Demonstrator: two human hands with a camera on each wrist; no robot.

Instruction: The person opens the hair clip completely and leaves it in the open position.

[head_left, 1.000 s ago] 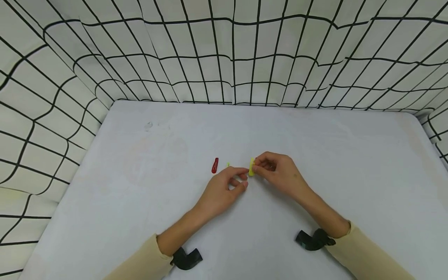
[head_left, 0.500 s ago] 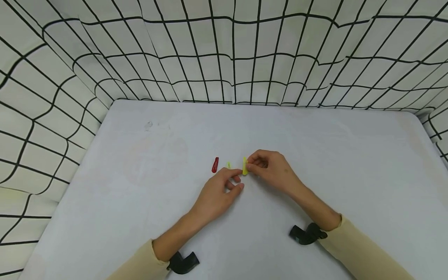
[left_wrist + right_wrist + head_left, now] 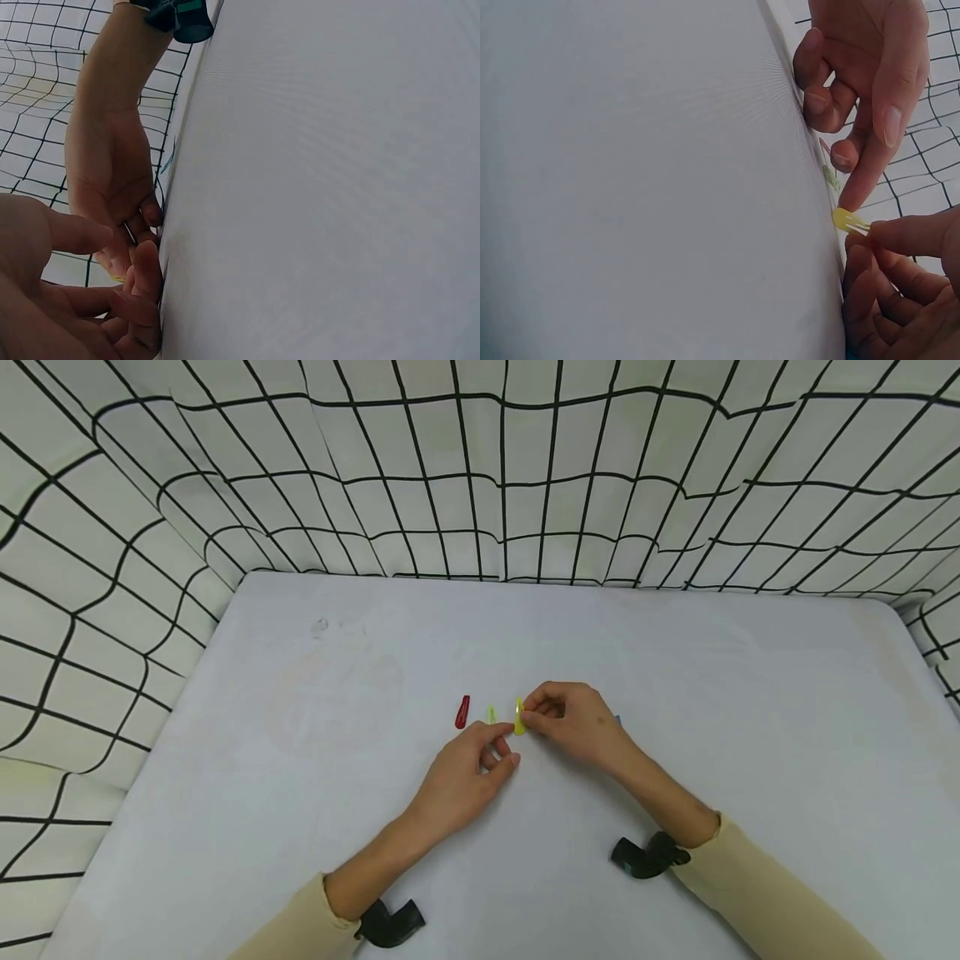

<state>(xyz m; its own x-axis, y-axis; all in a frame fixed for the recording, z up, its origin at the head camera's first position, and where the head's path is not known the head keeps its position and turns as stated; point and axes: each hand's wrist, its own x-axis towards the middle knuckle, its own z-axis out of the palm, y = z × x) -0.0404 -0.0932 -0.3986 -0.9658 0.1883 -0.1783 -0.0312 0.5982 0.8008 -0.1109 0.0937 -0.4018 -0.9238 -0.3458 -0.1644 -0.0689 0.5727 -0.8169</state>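
A yellow snap hair clip (image 3: 519, 717) stands near the middle of the table, and my right hand (image 3: 573, 720) pinches it between thumb and index finger. In the right wrist view the clip's rounded end (image 3: 845, 219) points away from that hand. My left hand (image 3: 467, 770) has its index finger extended, its tip at the rounded end; the other fingers are loosely bent and hold nothing. Left of the yellow clip lie a yellow-green clip (image 3: 491, 714), partly behind the left hand, and a red hair clip (image 3: 462, 712). Most of a blue item (image 3: 618, 720) hides behind the right hand.
The white tabletop (image 3: 360, 735) spreads around the hands. Black-lined white curtains (image 3: 480, 477) rise along its back and sides. A black wrist mount (image 3: 390, 925) sits at the left cuff, another black mount (image 3: 648, 856) at the right.
My right hand has moved left with the yellow clip, nearer the yellow-green one. My left hand has drawn slightly left. The blue item has come partly into sight.
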